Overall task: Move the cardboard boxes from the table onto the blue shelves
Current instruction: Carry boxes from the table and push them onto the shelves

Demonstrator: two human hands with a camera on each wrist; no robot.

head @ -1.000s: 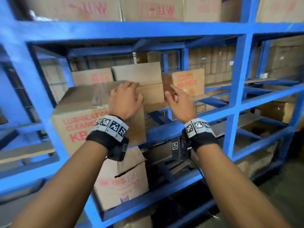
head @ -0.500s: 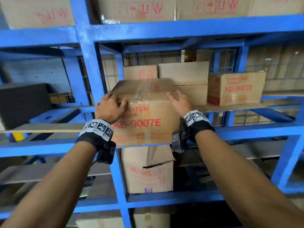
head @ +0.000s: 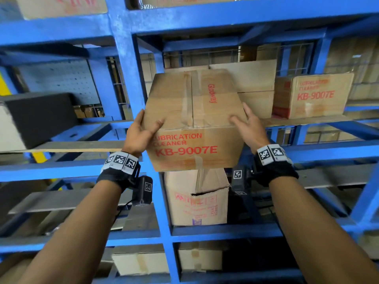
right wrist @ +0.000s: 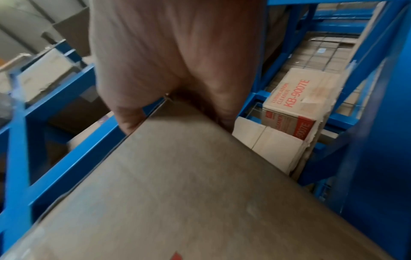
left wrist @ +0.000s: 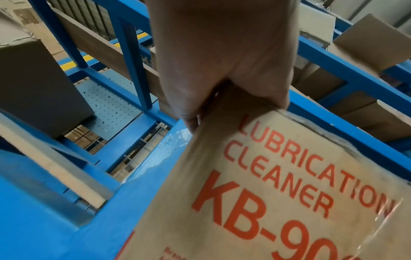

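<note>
The cardboard box (head: 192,119), printed "KB-9007E", sits at the front of the middle blue shelf (head: 328,152), tilted, with its printed face hanging out past the front rail. The left hand (head: 141,134) grips its upper left corner, thumb on the taped top and fingers down the side. The right hand (head: 248,128) clamps the upper right corner the same way. The hands are apart, 1 on each side of the box.

The step in hand looks like seating the box on the shelf. To do it well, level the box first so its bottom lies flat on the shelf board, then push evenly with both hands so it slides straight back and does not twist.

On the left, the blue post (head: 129,83) stands just beside the box, so the left fingers could get pinched there. Stacked boxes (head: 252,87) behind leave little depth; whether they touch it I cannot tell. To the right, another box (head: 313,95) stands apart, with bare board between, so a shift to the right looks open. The beam overhead is well clear of the top.
</note>
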